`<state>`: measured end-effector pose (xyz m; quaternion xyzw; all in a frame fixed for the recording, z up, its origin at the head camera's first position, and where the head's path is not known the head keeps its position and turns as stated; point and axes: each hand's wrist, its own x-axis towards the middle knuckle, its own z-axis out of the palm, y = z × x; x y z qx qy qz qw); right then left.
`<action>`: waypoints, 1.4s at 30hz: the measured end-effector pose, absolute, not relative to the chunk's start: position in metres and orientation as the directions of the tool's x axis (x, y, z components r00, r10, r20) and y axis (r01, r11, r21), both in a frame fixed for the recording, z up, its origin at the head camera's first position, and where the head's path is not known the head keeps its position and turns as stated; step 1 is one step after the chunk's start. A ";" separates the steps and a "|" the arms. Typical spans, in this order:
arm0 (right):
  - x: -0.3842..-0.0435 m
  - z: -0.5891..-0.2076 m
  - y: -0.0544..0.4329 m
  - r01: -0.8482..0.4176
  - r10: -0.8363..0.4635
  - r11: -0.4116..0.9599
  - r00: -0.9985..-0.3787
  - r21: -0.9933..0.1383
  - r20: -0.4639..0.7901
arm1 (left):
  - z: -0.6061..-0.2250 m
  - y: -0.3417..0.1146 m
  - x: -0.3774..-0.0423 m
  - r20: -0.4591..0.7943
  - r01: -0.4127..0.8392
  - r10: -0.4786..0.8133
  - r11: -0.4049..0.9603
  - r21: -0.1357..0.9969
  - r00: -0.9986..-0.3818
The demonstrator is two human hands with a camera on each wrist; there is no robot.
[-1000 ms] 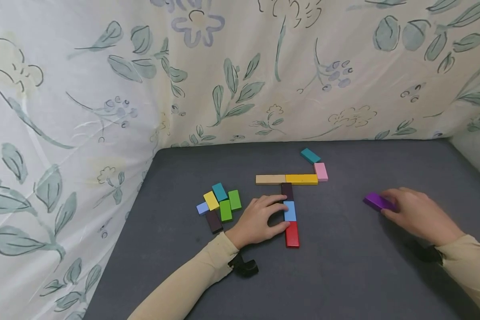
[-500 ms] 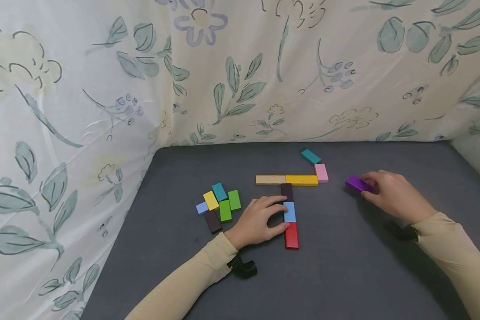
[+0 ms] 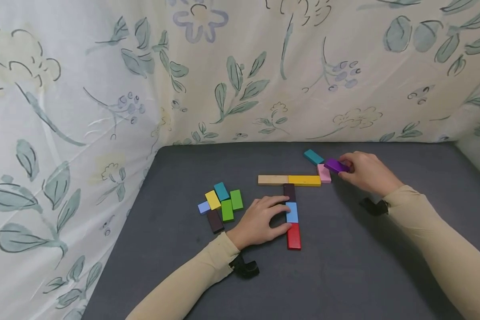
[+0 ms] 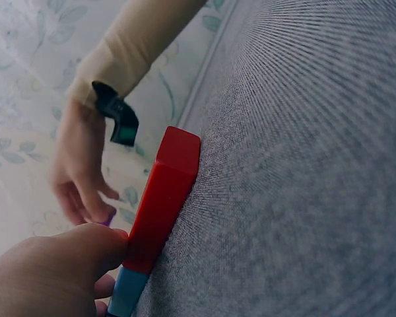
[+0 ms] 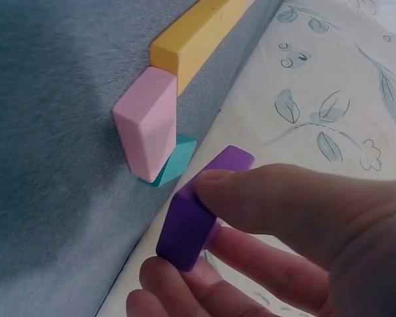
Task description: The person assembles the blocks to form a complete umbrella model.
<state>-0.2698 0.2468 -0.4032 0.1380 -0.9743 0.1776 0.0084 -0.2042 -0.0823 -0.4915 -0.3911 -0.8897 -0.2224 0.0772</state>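
Note:
Pinched between thumb and fingers of my right hand (image 3: 370, 172) is a purple block (image 3: 336, 166), held above the table beside a pink block (image 3: 324, 174) and a teal block (image 3: 314, 156). In the right wrist view the purple block (image 5: 191, 221) is tilted and apart from the pink one (image 5: 145, 125). My left hand (image 3: 258, 223) rests with relaxed, spread fingers along the left side of a column made of a dark block (image 3: 290, 192), a light blue block (image 3: 293, 213) and a red block (image 3: 294, 238). Its thumb (image 4: 92, 247) touches the red block (image 4: 162, 198).
Across the column's top lie a tan block (image 3: 273, 180) and a yellow block (image 3: 304, 180), end to end. Left of my left hand sits a loose cluster of several blocks, including a green block (image 3: 227, 210) and a dark brown block (image 3: 215, 221). Floral cloth (image 3: 240, 89) hangs behind the table.
My right hand has carried the purple block leftward and away from me, from the table's right side to beside the pink and teal blocks. The left hand has stayed put.

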 end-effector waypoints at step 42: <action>-0.354 -0.396 0.186 -0.318 -0.306 0.887 -0.948 -0.335 0.090 | -0.496 -0.082 -0.205 0.325 0.742 0.668 0.598 0.302 -0.670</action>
